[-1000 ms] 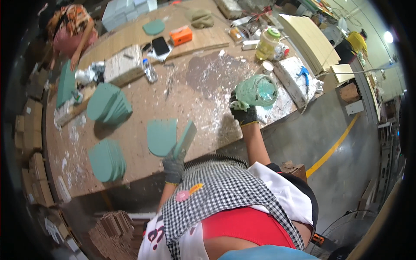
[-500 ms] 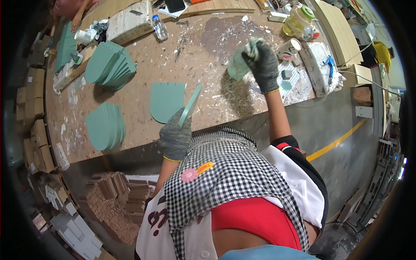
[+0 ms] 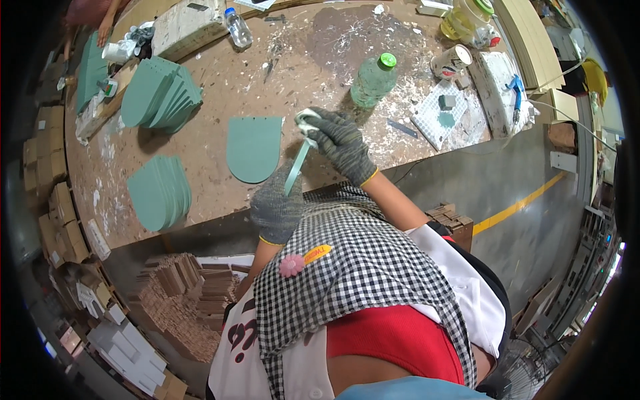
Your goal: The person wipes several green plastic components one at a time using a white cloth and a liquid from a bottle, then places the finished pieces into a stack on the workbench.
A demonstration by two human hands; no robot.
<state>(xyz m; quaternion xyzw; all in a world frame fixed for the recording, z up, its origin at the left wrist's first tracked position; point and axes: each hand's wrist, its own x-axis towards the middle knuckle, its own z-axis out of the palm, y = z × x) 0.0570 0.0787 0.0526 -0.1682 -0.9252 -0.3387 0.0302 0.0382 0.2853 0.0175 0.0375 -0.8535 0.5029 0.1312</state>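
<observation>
My left hand [image 3: 277, 203], in a grey knit glove, grips a thin green panel [image 3: 297, 170] turned edge-on near the bench's front edge. My right hand [image 3: 343, 145], gloved alike, pinches a crumpled whitish rag [image 3: 307, 121] against the panel's upper end. Just left of them, a round-ended green board [image 3: 255, 149] lies flat on the bench. A neat stack of such boards [image 3: 159, 193] sits farther left, with a fanned pile [image 3: 160, 93] behind it. Beyond my right hand stands a green-capped translucent bottle [image 3: 373, 83].
On the stained workbench [image 3: 220, 87] stand a clear water bottle [image 3: 239, 30], a paper cup [image 3: 451, 61] and a large yellowish jug [image 3: 465, 20]. A small grey block [image 3: 447, 102] rests on a patterned sheet at right. Another person's hand [image 3: 105, 30] shows at far left.
My right hand has come from the green bottle, left and toward me, bringing the rag to the panel's upper end. The bottle's green cap is now uncovered. My left hand keeps the panel.
</observation>
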